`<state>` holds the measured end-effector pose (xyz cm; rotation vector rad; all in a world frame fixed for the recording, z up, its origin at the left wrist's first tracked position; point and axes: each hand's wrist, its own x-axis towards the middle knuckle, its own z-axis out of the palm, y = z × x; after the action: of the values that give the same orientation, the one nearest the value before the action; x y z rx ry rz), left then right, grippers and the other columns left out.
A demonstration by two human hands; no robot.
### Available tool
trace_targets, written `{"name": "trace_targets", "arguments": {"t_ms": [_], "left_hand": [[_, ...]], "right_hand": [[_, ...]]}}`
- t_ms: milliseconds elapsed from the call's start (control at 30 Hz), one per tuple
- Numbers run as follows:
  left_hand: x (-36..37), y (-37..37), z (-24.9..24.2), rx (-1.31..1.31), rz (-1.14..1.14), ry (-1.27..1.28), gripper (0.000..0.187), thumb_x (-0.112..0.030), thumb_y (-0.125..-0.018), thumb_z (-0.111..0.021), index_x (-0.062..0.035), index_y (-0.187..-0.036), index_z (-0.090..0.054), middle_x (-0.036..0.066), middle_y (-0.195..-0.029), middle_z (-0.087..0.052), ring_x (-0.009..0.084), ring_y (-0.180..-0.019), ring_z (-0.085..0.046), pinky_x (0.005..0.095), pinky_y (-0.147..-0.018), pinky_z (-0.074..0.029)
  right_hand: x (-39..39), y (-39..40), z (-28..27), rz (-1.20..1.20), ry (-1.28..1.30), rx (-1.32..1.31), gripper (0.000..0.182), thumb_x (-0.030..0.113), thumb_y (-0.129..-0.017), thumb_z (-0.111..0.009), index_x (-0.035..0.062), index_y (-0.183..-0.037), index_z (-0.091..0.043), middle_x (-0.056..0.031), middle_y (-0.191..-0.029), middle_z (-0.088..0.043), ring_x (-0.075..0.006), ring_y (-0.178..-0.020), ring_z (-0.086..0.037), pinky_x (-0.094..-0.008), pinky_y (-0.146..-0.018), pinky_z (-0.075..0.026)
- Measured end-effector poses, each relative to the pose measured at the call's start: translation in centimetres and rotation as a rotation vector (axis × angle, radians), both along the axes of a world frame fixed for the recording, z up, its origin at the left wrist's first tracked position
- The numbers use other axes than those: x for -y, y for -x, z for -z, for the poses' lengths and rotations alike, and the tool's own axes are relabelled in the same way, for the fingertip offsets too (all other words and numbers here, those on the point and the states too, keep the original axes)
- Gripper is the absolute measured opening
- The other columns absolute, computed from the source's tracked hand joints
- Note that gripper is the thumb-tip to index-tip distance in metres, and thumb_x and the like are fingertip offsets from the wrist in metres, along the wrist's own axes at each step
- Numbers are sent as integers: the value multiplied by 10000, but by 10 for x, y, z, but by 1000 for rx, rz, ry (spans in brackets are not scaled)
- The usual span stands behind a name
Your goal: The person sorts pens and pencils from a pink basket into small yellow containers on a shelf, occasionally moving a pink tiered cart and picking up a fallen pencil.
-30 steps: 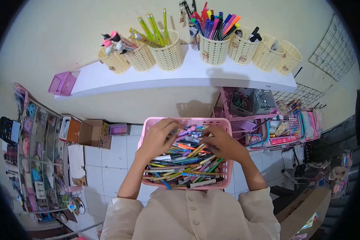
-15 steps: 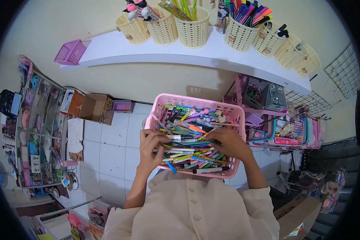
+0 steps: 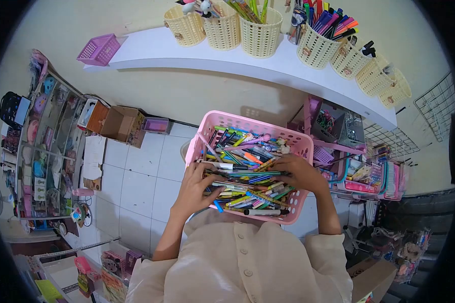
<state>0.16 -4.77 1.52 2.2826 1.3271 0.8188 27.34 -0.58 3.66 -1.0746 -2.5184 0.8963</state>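
Note:
A pink basket (image 3: 307, 151) full of pens and pencils (image 3: 253, 174) is in front of my body. My left hand (image 3: 194, 188) reaches over the basket's left side, its fingers apart on the pens, with the thumb by a few slim ones. On the right side my right hand (image 3: 296, 173) bends down into the pile, fingertips at the ends of some dark green pencils; whether it grips them is hidden. An orange pen (image 3: 253, 158) and a white marker with a black cap (image 3: 263, 212) lie among the others.
Above the basket runs a white shelf (image 3: 197, 59) with cream woven cups (image 3: 260, 38) of pens and a purple basket (image 3: 99, 50). Cardboard boxes (image 3: 121, 123) stand at the left near a display rack (image 3: 50, 151). Pink-trimmed baskets (image 3: 361, 187) are at the right.
My left hand has moved a little down and inward, its fingers more spread. My right hand has shifted slightly right. Pens in the middle lie differently, and the whole view has shifted a little.

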Motion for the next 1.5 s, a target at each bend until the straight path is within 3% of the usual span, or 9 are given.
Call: {"name": "trace_targets", "arguments": {"t_ms": [100,267,433,500,667,967,1500], "left_hand": [[-4,0,-4,-30,57,19,207,-175,-603,-649,-102,-788,-593,58,-888,-465,248,-868,-411,354,-760,-342],[-11,-4,-5,-81,139,20,200,-202,-612,-642,-103,-780,-595,34,-856,-476,227,-853,-424,347,-744,-340],[-10,-15,-3,-150,239,-191,135,-168,-641,-610,-86,-747,-598,22,-776,-492,194,-803,-453,312,-720,-350],[-10,-16,0,-163,246,-211,137,-160,-651,-603,-79,-760,-589,20,-774,-495,189,-801,-457,311,-716,-351],[-9,-21,5,-160,249,-235,155,-144,-669,-591,-68,-798,-551,23,-763,-500,183,-788,-469,308,-702,-353],[-14,-20,3,-36,304,-155,128,-114,-687,-578,-63,-798,-540,54,-770,-518,219,-724,-476,319,-667,-355],[-26,-31,-3,-181,355,43,187,-135,-697,-562,-61,-862,-517,65,-819,-494,243,-798,-482,337,-686,-365]], "right_hand": [[-2,-2,0,53,143,-76,301,88,-681,-558,65,-981,-548,-115,-966,-546,-274,-884,-511,-350,-792,-392],[0,-4,7,41,87,-159,307,94,-703,-540,65,-1008,-527,-128,-957,-540,-279,-890,-510,-349,-775,-395],[5,-5,-4,153,94,-204,303,94,-717,-534,56,-1016,-520,-136,-930,-539,-279,-875,-516,-343,-754,-399],[6,-5,-4,229,-11,-273,259,72,-695,-566,35,-951,-559,-104,-865,-571,-229,-754,-553,-310,-659,-425],[9,-13,-20,273,-16,-300,253,60,-692,-568,44,-945,-566,-101,-840,-573,-229,-739,-556,-302,-649,-428],[12,-26,-25,307,-36,-440,263,33,-672,-589,40,-935,-574,-94,-820,-583,-196,-712,-559,-277,-633,-432],[19,-27,-12,348,178,-821,258,-83,-672,-555,-58,-928,-540,-118,-835,-550,-169,-762,-527,-270,-685,-422]]}}
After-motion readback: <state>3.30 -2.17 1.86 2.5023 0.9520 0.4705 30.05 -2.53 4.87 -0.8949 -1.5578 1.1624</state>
